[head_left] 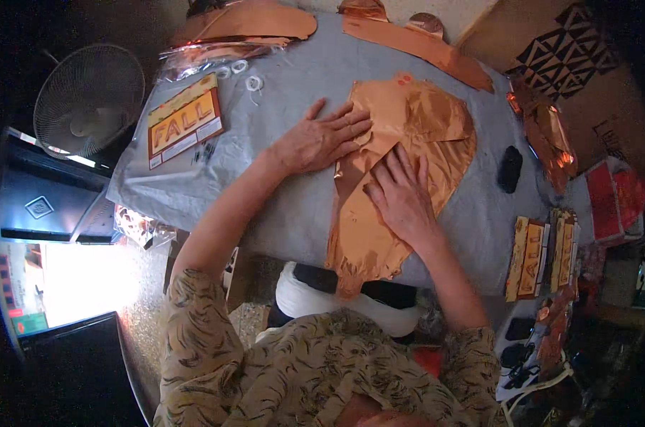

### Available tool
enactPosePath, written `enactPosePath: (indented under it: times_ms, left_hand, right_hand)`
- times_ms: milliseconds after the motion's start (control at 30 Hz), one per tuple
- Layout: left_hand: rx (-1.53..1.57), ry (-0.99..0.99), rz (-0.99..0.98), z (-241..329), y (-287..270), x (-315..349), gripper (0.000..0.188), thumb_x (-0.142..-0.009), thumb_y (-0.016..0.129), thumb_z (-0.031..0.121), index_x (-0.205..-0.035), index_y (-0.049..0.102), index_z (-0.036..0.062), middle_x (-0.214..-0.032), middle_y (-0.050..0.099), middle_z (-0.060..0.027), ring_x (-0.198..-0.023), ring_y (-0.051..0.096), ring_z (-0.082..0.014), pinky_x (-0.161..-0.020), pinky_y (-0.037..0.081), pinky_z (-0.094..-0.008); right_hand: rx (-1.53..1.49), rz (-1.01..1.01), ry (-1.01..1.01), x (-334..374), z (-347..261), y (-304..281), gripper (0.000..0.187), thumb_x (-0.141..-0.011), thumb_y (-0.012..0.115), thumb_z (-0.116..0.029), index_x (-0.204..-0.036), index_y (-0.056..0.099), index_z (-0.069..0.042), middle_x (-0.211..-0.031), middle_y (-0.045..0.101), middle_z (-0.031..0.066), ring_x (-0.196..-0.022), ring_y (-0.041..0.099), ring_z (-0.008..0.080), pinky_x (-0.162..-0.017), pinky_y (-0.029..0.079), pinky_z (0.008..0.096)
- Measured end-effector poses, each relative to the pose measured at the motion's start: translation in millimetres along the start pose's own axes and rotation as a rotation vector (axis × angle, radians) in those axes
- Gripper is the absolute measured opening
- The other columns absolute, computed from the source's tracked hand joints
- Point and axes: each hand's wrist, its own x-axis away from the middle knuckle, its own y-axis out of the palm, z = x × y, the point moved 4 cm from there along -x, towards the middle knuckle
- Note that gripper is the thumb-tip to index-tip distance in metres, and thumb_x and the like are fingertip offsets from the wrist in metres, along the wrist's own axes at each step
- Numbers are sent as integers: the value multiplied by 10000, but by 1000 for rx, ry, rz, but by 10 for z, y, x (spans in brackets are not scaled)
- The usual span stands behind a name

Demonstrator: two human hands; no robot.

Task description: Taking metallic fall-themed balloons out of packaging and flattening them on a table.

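Note:
A flat copper-coloured foil balloon (440, 117) lies on the grey-covered table in front of me, its lower end reaching the near edge. Part of the foil is folded over, with a slanting edge across its middle. My left hand (319, 144) rests on the foil's left side, fingers stretched and thumb apart. On the middle of the balloon lies my right hand (404, 198), palm down with fingers extended beside the folded edge. Neither hand grips anything that I can see.
More copper foil balloons (415, 43) lie along the far edge. A printed package card (186, 122) and white ribbon rolls (254, 84) are at left, a dark oblong object (509, 169) at right. More cards (527, 260) stand near the right edge. A fan (87, 99) is far left.

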Motion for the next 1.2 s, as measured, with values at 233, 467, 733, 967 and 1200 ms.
enactPosePath:
  times_ms: [233,467,733,967,1200]
  left_hand:
    - [-74,-1,39,-55,93,20,545,-1074,387,411,-1588,352,232,-1661,314,-9,-1525,300,-238,-1200,167,-596]
    - [-65,16,93,-30,58,16,546,-1052,417,491,-1561,389,297,-1658,318,-17,-1518,311,-256,-1184,205,-624]
    - [-51,37,148,-42,119,36,552,-1038,435,536,-1539,426,302,-1651,328,-32,-1515,316,-265,-1177,215,-640]
    - [-120,48,139,-39,137,39,568,-1043,404,569,-1541,421,296,-1644,339,-49,-1514,316,-280,-1167,239,-651]
    - [-62,33,198,78,10,64,722,-918,498,731,-1496,474,298,-1609,388,-57,-1481,367,-295,-1125,264,-703]
  right_hand:
    - [11,-100,-35,27,-129,-18,416,-993,587,-299,-1297,598,-15,-1464,484,207,-1464,347,359,-1193,180,614]
    - [-44,-127,-171,166,-284,29,385,-1008,580,-316,-1268,620,-35,-1449,492,211,-1470,341,369,-1204,166,606]
    - [-96,-154,-257,355,-431,23,396,-983,613,-311,-1284,637,-55,-1425,519,206,-1447,375,386,-1209,172,604]
    - [-154,-206,-289,595,-640,-52,449,-968,628,-294,-1394,603,-154,-1519,451,174,-1485,336,357,-1214,163,601]
    - [-208,-287,-335,679,-657,-59,514,-948,639,-289,-1454,569,-231,-1613,345,152,-1523,270,343,-1230,116,594]
